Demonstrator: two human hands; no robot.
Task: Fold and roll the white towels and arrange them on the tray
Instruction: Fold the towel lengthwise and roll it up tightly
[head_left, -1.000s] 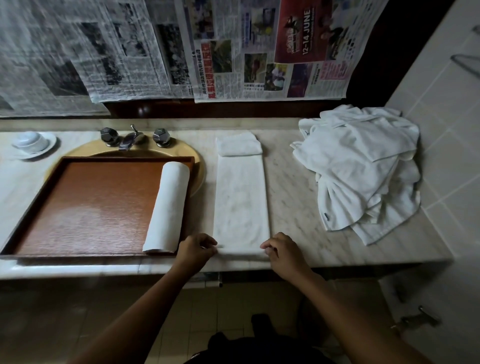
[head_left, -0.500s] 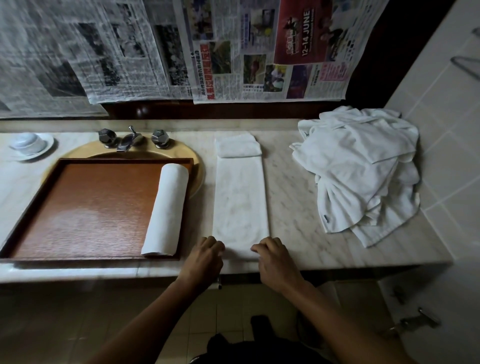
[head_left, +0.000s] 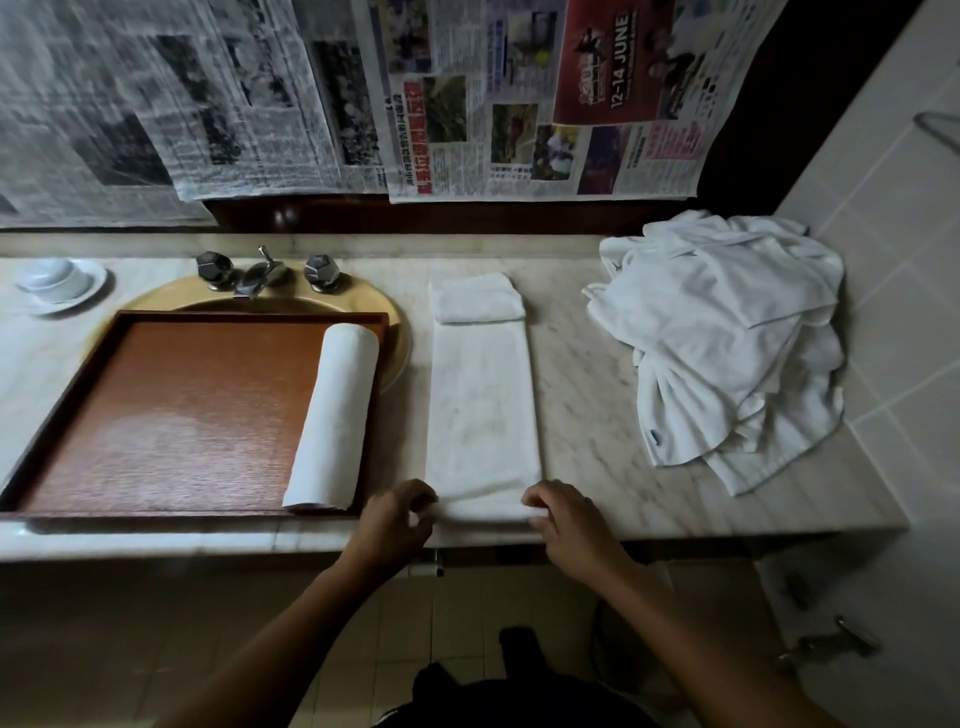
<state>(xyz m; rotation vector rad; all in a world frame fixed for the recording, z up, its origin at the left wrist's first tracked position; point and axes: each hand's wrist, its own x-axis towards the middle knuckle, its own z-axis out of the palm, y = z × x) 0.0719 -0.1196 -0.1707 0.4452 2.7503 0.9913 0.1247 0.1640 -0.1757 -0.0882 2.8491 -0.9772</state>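
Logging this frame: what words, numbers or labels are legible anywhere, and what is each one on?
"12-14 JUNE": on the red advert in the hanging newspaper sheets.
The red headline beside it: too blurred to read.
Other newsprint: too small to read.
The dark tag on the towel pile: too small to read.
No text on the tray, rolled towel or folded towel.

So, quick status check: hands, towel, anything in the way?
Near end of folded towel gripped by left hand and right hand. One rolled towel on the tray. Loose towel pile off right, not in the way.
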